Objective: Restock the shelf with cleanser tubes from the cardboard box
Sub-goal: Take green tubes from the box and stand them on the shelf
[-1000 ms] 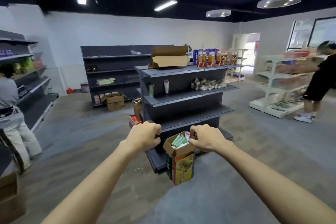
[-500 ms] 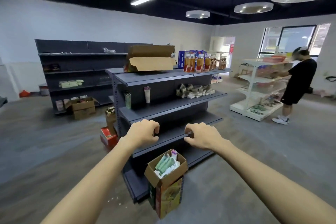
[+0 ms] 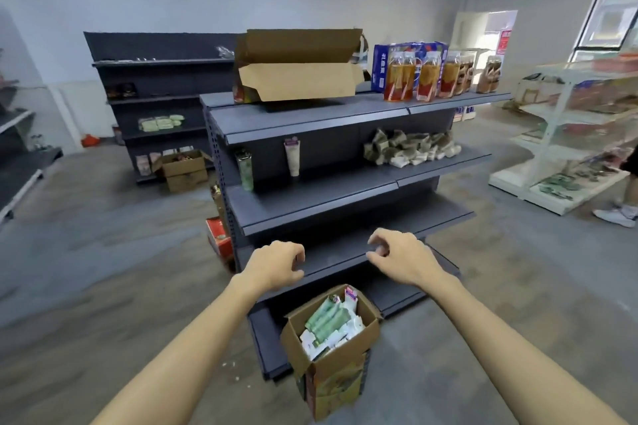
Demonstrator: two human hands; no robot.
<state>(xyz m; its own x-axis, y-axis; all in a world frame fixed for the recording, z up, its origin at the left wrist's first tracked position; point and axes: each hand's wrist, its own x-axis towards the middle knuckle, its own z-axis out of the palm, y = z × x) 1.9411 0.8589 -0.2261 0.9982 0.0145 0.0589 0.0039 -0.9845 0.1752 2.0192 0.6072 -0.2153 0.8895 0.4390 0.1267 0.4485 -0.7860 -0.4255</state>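
An open cardboard box [image 3: 369, 329] stands on the floor in front of the dark grey shelf unit [image 3: 321, 189], filled with several green and white cleanser tubes [image 3: 328, 321]. One white tube [image 3: 292, 157] and one green tube [image 3: 245, 171] stand on the second shelf. My left hand [image 3: 274, 264] and my right hand [image 3: 402, 257] hover above the box with loosely curled fingers and hold nothing.
A large open carton [image 3: 297, 69] and drink bottles [image 3: 428, 76] sit on the top shelf, packets [image 3: 411, 148] on the second. A red box [image 3: 219, 238] lies by the unit's left end. A white rack [image 3: 569, 134] and a person's leg [image 3: 621, 207] are at right.
The view has come closer to the shelf unit and tilted down. Both hands, which were at the box's sides a second ago, are apart from it, higher and empty.
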